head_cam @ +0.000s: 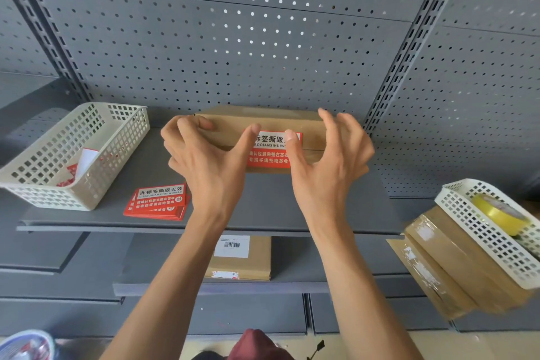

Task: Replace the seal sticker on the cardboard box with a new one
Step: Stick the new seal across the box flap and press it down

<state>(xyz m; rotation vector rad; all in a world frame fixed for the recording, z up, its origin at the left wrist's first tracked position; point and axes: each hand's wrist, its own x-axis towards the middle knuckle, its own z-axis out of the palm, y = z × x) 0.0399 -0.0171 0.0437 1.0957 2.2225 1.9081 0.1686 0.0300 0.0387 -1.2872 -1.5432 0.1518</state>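
Observation:
A brown cardboard box point(263, 118) stands on the grey shelf point(263, 213) against the pegboard. A red and white seal sticker point(270, 149) lies across its front top edge. My left hand point(204, 161) rests on the box's left side, its thumb pressing the sticker's left end. My right hand point(330, 161) is at the box's right side, thumb on the sticker's right end, other fingers spread and lifted. A small stack of spare red seal stickers point(159, 202) lies on the shelf, left of my left wrist.
A cream mesh basket point(73, 155) with paper scraps sits at the shelf's left. At the right, a white basket point(491, 231) holding a yellow tape roll point(499, 213) sits on stacked boxes point(450, 266). A labelled box point(239, 257) lies on the lower shelf.

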